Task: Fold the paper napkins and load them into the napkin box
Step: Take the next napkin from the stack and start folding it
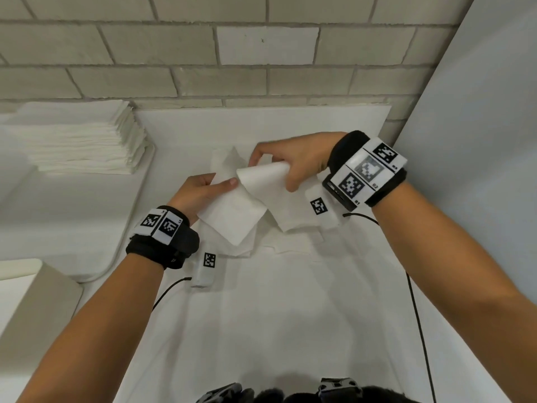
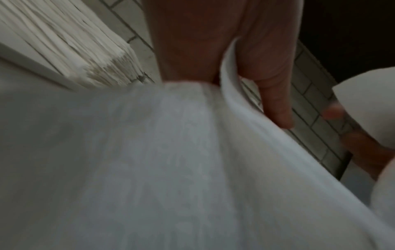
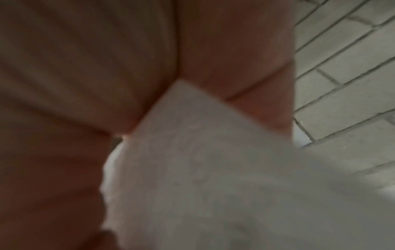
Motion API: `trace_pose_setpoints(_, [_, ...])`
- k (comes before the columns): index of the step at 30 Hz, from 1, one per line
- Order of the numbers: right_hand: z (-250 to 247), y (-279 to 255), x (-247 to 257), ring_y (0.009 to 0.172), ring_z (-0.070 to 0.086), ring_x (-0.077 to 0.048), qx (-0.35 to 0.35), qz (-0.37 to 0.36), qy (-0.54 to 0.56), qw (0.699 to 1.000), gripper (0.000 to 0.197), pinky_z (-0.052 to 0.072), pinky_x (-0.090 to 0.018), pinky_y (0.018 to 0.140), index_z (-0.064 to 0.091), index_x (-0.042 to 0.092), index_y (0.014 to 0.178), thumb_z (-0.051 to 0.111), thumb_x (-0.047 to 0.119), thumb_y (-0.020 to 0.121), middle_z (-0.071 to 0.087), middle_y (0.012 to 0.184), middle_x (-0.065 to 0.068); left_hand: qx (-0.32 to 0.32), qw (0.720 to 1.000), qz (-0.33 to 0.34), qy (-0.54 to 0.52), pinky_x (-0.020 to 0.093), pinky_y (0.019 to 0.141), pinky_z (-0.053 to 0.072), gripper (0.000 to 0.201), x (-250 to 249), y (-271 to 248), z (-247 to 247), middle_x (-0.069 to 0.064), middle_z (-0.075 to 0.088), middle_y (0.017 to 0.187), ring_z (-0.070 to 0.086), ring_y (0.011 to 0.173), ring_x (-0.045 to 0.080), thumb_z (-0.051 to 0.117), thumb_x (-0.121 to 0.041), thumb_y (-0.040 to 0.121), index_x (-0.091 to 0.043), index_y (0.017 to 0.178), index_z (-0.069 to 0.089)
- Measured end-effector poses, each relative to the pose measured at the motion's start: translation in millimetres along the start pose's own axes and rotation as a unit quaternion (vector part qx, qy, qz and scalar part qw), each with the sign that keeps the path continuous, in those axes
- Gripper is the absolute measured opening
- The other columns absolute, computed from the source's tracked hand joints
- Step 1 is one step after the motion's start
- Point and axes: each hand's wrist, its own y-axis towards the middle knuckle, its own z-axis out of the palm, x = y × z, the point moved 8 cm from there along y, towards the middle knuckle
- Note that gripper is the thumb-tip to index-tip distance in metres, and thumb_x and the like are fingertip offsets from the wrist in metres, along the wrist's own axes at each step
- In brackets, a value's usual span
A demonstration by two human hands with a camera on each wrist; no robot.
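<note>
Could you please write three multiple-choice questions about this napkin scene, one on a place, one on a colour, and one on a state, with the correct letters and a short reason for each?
1. Where is the stack of napkins?
A. On the person's left, beside the brick wall
B. Under the right forearm
C. Near the bottom edge of the head view

2. What colour is the napkin held by the left hand?
A. Blue
B. White
C. Red

3. What is the right hand doing?
A. Resting flat and empty on the table
B. Pointing at the wall
C. Gripping a curled napkin sheet

Answers:
1 A, the stack sits at the upper left of the head view against the wall.
2 B, the paper is plainly white.
3 C, its fingers curl round the sheet, as the right wrist view also shows.
</note>
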Motion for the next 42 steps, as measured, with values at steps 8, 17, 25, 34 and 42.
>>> trace_pose_setpoints(8, [-30,4,-9,0.119,0.052,-0.021,-0.245,-0.082,0.299,0.918,0.108,0.048,-0.036,0.097,0.016,0.034,0.145,0.082,0.004,0.066,0.044,0.138,-0.001,0.052,0.998,0.032,-0.025,0.025,0.064,0.055,0.008,-14,-12,12,0.000,0.073,0.078,0.069,0.071,0.014,0.070,-0.018,0.080,-0.012,0.085,0.071])
trace_pose_setpoints(17, [-5,-8,-14,0.094,0.065,-0.025,-0.106,-0.071,0.286,0.950,0.052,0.048,-0.039,0.089,0.059,0.009,0.121,0.077,0.008,0.072,0.067,0.109,-0.021,0.048,0.998,0.033,0.022,0.022,0.056,0.055,0.035,-22,-14,-3,-0.003,0.073,0.070,0.069,0.063,0.011,0.080,-0.029,0.052,-0.012,0.081,0.070])
trace_pose_setpoints(25, [21,14,41,0.105,0.044,-0.011,-0.072,-0.111,-0.066,0.989,0.027,0.038,-0.023,0.090,0.072,0.010,0.097,0.078,0.020,0.073,0.044,0.113,0.008,0.129,0.976,0.011,0.173,0.018,0.047,0.049,0.037,-30,-19,14,-0.006,0.065,0.056,0.060,0.048,0.005,0.074,-0.032,0.040,-0.012,0.070,0.067])
trace_pose_setpoints(34, [16,18,17,0.083,0.060,-0.014,-0.140,-0.131,0.155,0.969,0.037,0.048,-0.022,0.075,0.047,0.026,0.094,0.074,0.007,0.076,0.063,0.089,0.005,0.089,0.996,0.006,0.008,0.022,0.061,0.053,0.040,-30,-21,-3,0.002,0.073,0.078,0.069,0.070,0.012,0.055,-0.045,0.086,-0.009,0.087,0.071])
trace_pose_setpoints(42, [-2,2,-16,0.078,0.057,-0.013,-0.142,-0.088,0.120,0.979,0.023,0.045,-0.023,0.072,0.056,0.022,0.077,0.074,0.008,0.076,0.061,0.081,0.004,0.086,0.996,0.006,-0.006,0.021,0.059,0.054,0.017,-31,-26,-9,0.001,0.072,0.072,0.068,0.065,0.013,0.074,-0.032,0.057,-0.016,0.064,0.075])
